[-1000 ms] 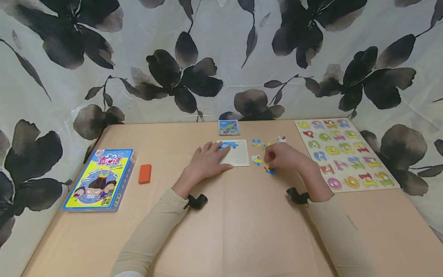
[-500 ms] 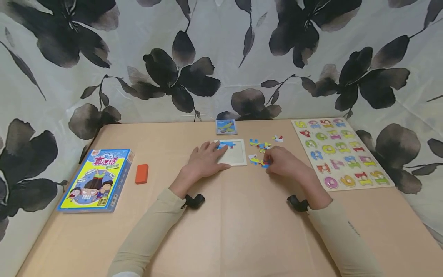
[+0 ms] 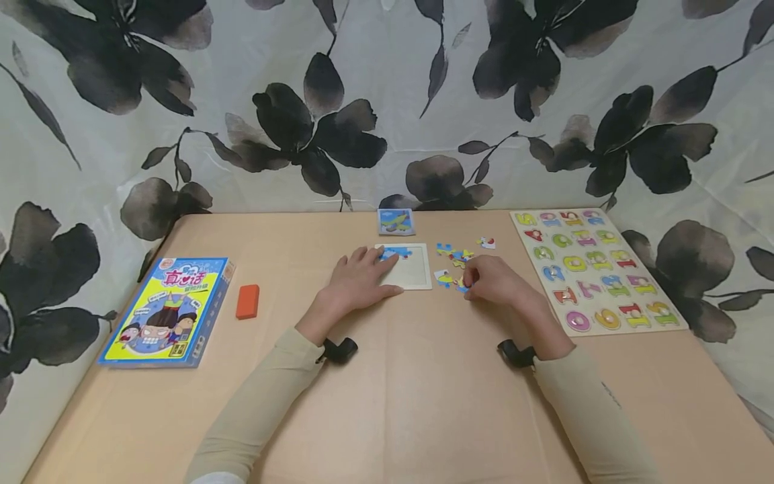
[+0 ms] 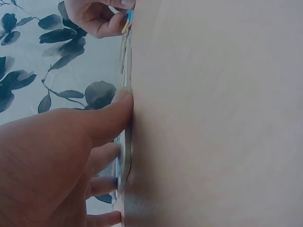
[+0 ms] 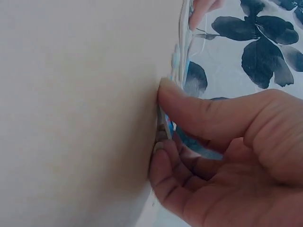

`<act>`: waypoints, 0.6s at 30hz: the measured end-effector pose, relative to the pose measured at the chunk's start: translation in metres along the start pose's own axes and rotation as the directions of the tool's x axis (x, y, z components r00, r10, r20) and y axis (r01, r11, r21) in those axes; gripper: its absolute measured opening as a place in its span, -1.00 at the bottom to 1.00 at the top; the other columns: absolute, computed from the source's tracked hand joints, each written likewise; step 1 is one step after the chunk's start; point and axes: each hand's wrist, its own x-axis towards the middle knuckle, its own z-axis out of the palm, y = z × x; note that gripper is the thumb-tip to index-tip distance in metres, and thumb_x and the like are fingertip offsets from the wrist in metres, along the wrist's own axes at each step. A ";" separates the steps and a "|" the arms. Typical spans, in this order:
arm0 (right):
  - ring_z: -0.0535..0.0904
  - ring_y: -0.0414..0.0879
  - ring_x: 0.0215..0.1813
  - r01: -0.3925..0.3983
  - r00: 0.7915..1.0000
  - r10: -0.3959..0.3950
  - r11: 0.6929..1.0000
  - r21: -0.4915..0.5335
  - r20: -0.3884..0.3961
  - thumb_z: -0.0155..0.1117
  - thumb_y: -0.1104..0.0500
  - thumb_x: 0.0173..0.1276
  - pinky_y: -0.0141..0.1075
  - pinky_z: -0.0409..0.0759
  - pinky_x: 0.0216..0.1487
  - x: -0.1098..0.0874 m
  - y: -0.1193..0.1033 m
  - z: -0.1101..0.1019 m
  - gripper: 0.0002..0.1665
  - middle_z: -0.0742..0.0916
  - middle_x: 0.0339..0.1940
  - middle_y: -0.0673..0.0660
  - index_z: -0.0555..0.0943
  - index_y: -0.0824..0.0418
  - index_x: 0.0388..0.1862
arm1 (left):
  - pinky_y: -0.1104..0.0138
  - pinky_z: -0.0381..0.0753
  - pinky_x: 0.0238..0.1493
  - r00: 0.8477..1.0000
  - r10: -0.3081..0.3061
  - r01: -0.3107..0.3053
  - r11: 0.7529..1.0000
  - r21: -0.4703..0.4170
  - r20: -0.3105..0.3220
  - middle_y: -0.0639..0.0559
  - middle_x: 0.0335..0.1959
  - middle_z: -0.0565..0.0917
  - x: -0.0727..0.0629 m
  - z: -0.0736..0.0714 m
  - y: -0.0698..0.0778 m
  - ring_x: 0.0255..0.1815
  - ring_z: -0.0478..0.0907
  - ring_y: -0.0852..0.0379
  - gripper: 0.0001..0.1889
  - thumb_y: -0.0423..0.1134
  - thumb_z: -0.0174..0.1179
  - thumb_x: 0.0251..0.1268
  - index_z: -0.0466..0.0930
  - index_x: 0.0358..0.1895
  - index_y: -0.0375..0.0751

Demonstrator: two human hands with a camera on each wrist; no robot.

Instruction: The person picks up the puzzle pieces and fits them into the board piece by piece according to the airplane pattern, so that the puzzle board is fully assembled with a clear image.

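In the head view, my left hand (image 3: 361, 277) lies with fingers spread on the left side of a small white puzzle tray (image 3: 417, 277). Its thumb touches the tray's near edge, seen also in the left wrist view. Joined blue pieces (image 3: 397, 252) sit along the tray's top. To the right, my right hand (image 3: 492, 279) has curled fingers at the near end of a group of loose puzzle pieces (image 3: 444, 277). In the right wrist view, a thin puzzle piece (image 5: 166, 128) shows between the thumb and fingers; most of it is hidden.
A small picture card (image 3: 396, 222) of a yellow plane lies behind the tray. One loose piece (image 3: 486, 243) lies apart. On the right is a sticker-like sheet (image 3: 595, 269) of colourful shapes. An orange block (image 3: 247, 302) and a blue-yellow box (image 3: 166, 312) stand left.
My right hand has shifted slightly down and left, uncovering more loose pieces, then almost stopped at the near pieces. The left hand stays on the tray. The camera has tilted a little.
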 end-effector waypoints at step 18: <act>0.50 0.05 -0.05 0.119 0.985 -0.091 0.974 0.192 -0.149 0.13 0.36 0.41 -0.21 0.51 -0.04 0.012 0.005 -0.001 -0.80 0.64 -0.10 0.19 0.67 0.22 -0.12 | -0.27 0.15 0.46 1.000 0.013 -0.013 1.000 -0.009 0.001 -0.04 0.61 0.11 -0.002 -0.003 0.002 0.61 0.01 -0.21 -0.21 0.40 -0.02 0.35 0.10 0.58 0.24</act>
